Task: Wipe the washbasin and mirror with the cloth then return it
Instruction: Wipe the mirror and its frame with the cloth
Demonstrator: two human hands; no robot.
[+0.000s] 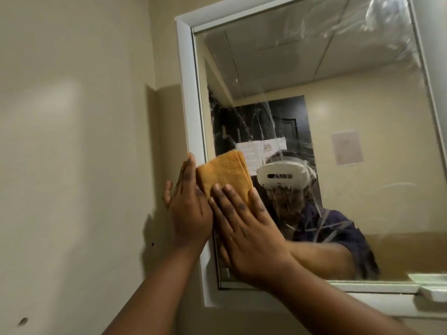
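Note:
A folded orange cloth [223, 174] lies flat against the lower left of the mirror [338, 105], over the edge of its white frame [191, 93]. My right hand [244, 228] presses its fingers flat on the cloth's lower part. My left hand [188, 201] rests flat on the frame, its fingertips touching the cloth's left edge. The glass carries wet streaks in the middle and at the top right. The washbasin is out of view.
A beige wall [72, 141] fills the left side. A small white soap dish [433, 292] sits on the frame's lower right ledge. The mirror reflects a person with a white headset, a dark door and papers on the wall.

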